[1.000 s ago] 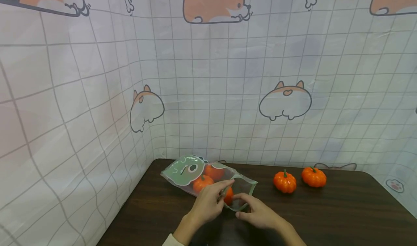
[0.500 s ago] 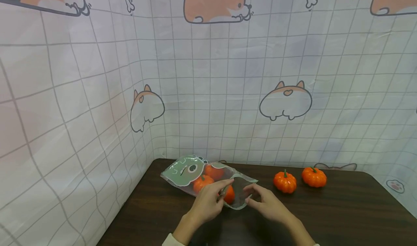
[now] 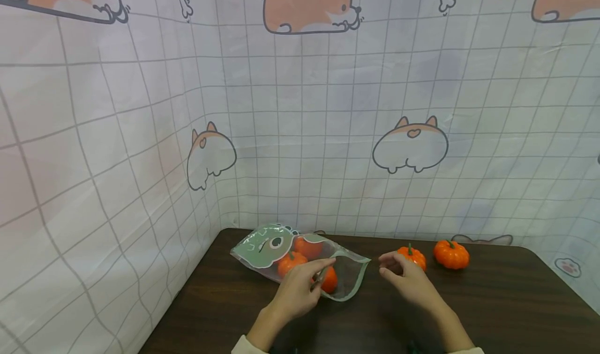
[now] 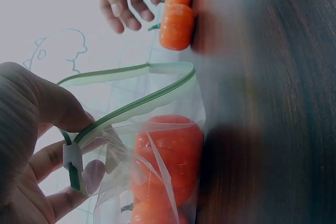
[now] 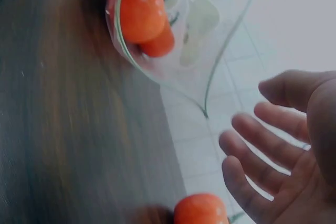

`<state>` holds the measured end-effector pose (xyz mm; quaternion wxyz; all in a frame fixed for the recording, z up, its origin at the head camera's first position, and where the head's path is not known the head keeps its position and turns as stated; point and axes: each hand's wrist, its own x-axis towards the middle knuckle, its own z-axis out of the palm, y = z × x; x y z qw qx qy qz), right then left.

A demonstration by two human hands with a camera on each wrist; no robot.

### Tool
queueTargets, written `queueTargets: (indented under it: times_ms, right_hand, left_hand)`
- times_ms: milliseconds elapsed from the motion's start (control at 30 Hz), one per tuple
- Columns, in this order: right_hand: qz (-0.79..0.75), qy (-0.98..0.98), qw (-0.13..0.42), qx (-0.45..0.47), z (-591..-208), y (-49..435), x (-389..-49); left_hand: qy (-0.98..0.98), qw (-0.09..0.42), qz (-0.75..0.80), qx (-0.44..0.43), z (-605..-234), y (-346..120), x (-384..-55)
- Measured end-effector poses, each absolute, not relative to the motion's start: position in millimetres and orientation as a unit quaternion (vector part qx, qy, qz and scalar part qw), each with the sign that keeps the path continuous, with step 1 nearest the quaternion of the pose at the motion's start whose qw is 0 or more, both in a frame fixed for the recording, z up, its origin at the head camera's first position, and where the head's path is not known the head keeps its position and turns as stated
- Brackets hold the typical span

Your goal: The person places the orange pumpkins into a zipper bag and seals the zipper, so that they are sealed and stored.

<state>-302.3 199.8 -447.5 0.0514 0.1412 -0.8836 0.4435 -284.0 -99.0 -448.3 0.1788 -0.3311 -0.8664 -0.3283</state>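
A clear zip bag (image 3: 349,278) with a green printed face lies on the table, its mouth spread toward the right. Inside are several small orange pumpkins (image 3: 291,263). My left hand (image 3: 297,289) pinches the bag's zip edge near its white slider (image 4: 72,156), thumb on one side and fingers on the other. My right hand (image 3: 412,283) holds nothing; in the right wrist view its fingers are spread and relaxed. It is nearest to a loose orange pumpkin (image 3: 412,258), which it partly hides in the head view.
A second loose pumpkin (image 3: 451,255) stands right of the first, near the back of the dark wooden table (image 3: 506,302). A white gridded cloth (image 3: 304,135) with printed dogs hangs behind the table and along its left side.
My right hand has left the bag's mouth and moved right to the loose pumpkin. The pumpkin in the bag's mouth now shows beside my left hand, which keeps its place.
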Motion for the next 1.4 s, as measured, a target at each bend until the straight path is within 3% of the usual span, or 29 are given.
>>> queueTargets:
  times_ms: [233, 567, 1033, 1400]
  right_hand:
    - [0.42, -0.901, 0.089, 0.057, -453, 227, -309]
    - [0.433, -0.897, 0.088, -0.02, -466, 253, -318]
    - [0.482, -0.873, -0.01, -0.069, -488, 267, -321]
    - [0.497, -0.864, -0.04, -0.067, -492, 270, -325]
  left_hand:
    - [-0.868, 0.175, -0.322, -0.336, -448, -101, -285]
    - [-0.873, 0.152, -0.325, -0.329, -448, -103, -286]
    - [-0.876, 0.14, -0.327, -0.326, -448, -104, -286]
    - [-0.873, 0.149, -0.326, -0.33, -449, -104, -287]
